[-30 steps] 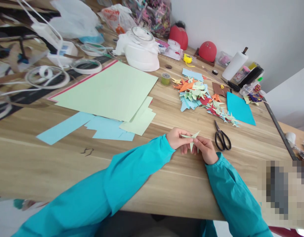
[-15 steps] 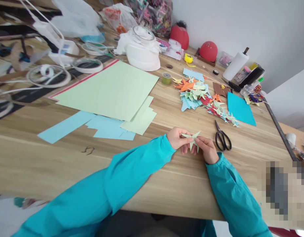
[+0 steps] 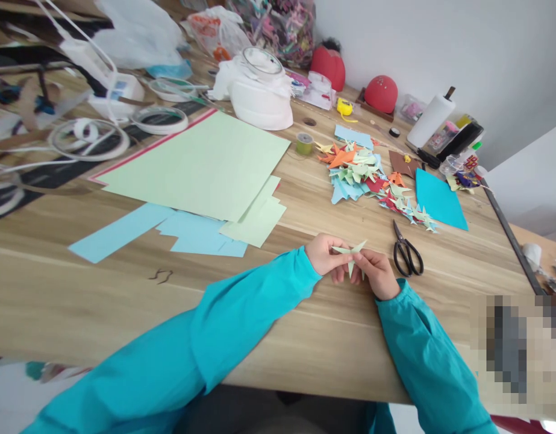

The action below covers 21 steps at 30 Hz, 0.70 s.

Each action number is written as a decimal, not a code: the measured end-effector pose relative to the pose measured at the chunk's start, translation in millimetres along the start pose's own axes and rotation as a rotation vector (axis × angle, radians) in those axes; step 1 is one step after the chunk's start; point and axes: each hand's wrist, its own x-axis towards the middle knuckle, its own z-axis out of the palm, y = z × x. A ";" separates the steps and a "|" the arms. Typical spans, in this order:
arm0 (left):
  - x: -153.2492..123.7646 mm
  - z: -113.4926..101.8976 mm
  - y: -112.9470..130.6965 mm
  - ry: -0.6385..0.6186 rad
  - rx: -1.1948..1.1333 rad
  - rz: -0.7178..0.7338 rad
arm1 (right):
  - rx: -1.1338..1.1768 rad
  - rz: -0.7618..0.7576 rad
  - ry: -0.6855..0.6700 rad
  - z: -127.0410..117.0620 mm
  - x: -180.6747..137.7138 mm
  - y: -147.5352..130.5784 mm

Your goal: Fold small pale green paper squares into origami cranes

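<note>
Between my two hands is a small pale green paper star [image 3: 351, 267] with pointed, creased arms. My left hand [image 3: 325, 253] pinches it from the left, thumb on top. From the right, my right hand [image 3: 377, 272] presses thumb and fingers on its middle and partly covers one arm. Both hands are just above the wooden table. Black-handled scissors [image 3: 408, 255] lie just right of my right hand. Beyond the hands is a pile of folded paper stars [image 3: 356, 169] in orange, green, blue and red.
Large pale green sheets [image 3: 200, 166] lie left of centre, with light blue paper pieces [image 3: 119, 232] at their near edge. A turquoise sheet [image 3: 441, 199] is at the right. Behind stand a spool [image 3: 304, 144], a white cap [image 3: 262, 99] and a yellow tape measure [image 3: 344, 107]. Cables [image 3: 90, 141] clutter the left.
My right thumb has shifted slightly left over the star, and its lower right arm is now more hidden. Everything else stays put.
</note>
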 end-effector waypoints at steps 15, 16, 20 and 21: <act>1.5 -6.8 3.0 -0.071 -0.079 -0.056 | 0.015 0.006 0.024 -2.2 1.5 -1.3; 1.9 -7.4 3.2 -0.052 -0.090 -0.033 | 0.023 0.013 0.037 -2.9 1.6 -0.4; 2.1 -7.3 2.6 0.040 -0.093 0.158 | 0.071 0.031 0.081 -5.1 1.6 4.1; 1.9 -6.7 2.0 0.044 -0.086 0.199 | 0.083 0.034 0.081 -5.3 1.6 5.0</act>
